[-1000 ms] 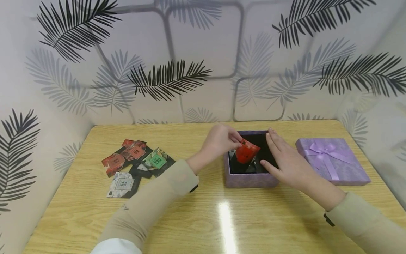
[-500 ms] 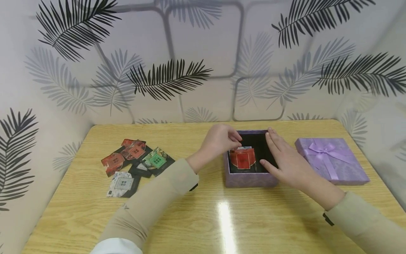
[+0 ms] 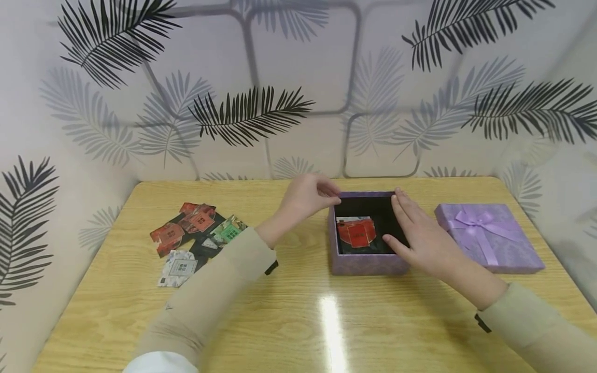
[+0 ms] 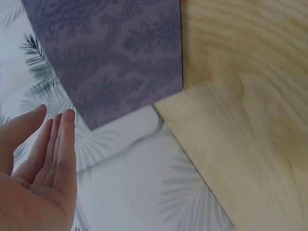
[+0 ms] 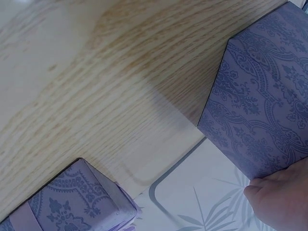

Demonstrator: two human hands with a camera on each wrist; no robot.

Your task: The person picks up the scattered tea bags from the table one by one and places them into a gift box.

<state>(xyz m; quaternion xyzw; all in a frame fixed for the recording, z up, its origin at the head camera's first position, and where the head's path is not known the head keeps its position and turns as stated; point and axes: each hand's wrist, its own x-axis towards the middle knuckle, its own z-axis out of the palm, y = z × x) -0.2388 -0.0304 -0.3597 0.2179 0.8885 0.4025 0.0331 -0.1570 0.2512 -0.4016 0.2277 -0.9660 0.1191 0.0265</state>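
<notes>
In the head view, a purple patterned box (image 3: 370, 264) stands uncovered, its inside black. A flat red-and-black packet (image 3: 357, 233) lies in its left part, with a whitish edge of something showing behind it. My left hand (image 3: 308, 196) is at the box's far left corner and holds nothing. In the left wrist view, that hand's fingers (image 4: 60, 149) are nearly straight, with the thumb apart from them. My right hand (image 3: 422, 235) rests on the box's right rim, fingers straight along it and thumb spread over the opening.
A purple lid (image 3: 494, 241) with a ribbon bow lies to the right of the box. On the left of the wooden table (image 3: 289, 321) lie several packets in a loose pile: red (image 3: 169, 237), green (image 3: 229, 231) and white (image 3: 179, 267) ones. A leaf-patterned wall covering (image 3: 298, 62) rises behind.
My left hand has let go of the red packet, which dropped flat into the box. Then the hand drew back up and left. My right hand stays on the rim.
</notes>
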